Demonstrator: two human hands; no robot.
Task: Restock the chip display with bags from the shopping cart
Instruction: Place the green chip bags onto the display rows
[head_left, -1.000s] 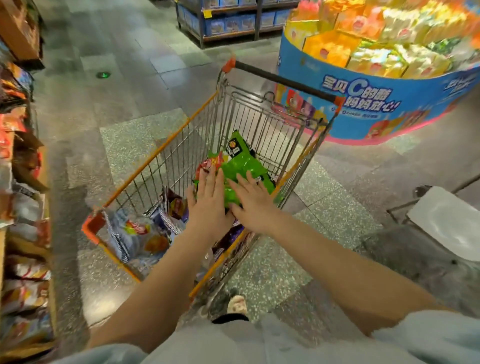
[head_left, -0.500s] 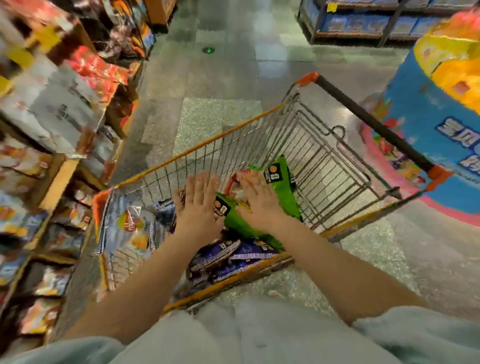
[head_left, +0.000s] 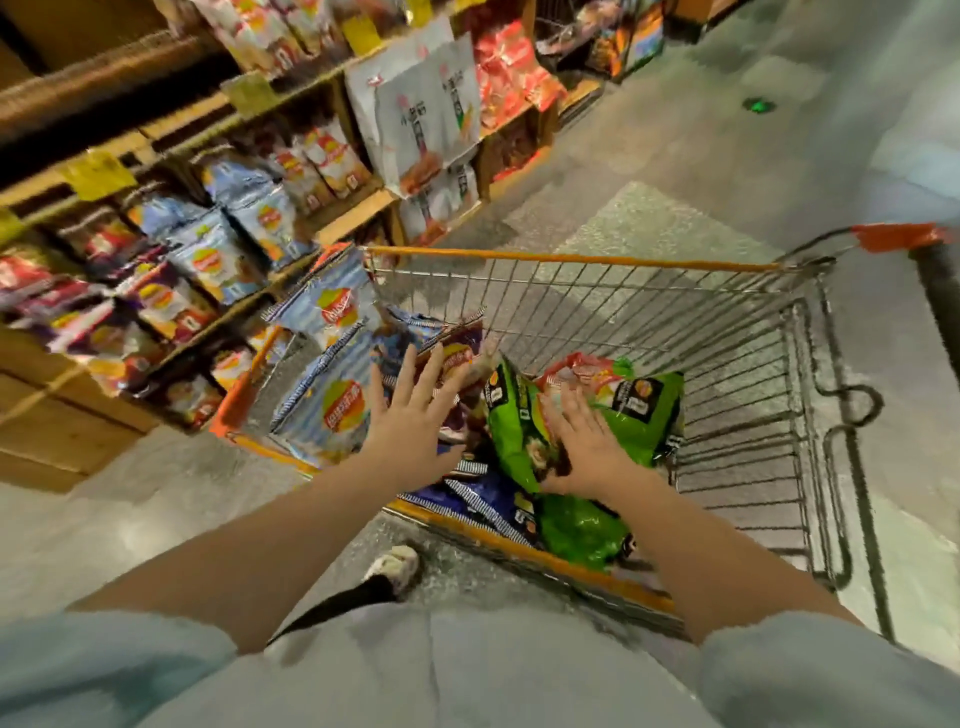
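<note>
- Head view: shopping cart (head_left: 597, 260) standing on the floor just beside the chip display (head_left: 171, 260), orange rim toward the shelves, handle at far right.
- Green bag (head_left: 524, 431) lying in the cart's near half, long axis running from the near rim away toward the cart's middle, top edge pointing away from the person; lower end resting against the near rim.
- Second green bag (head_left: 644, 405) beside it, tilted toward the right, dark label facing up.
- Blue bags (head_left: 332, 410) standing upright at the cart's left end, fronts facing the person.
- Left hand (head_left: 410, 431): grip wide open, fingers straight and spread, fingertips over a dark bag (head_left: 457, 358) between the blue and green ones; contact not certain because of blur.
- Right hand (head_left: 592, 447): grip open, fingers straight, palm down on the green bags; nothing pinched.
- Against the frame half a second back: view swung left, display shelves now filling the upper left; left hand shifted off the green bag toward the blue bags; right hand staying flat on the green bags; round blue stand gone from sight.
</note>
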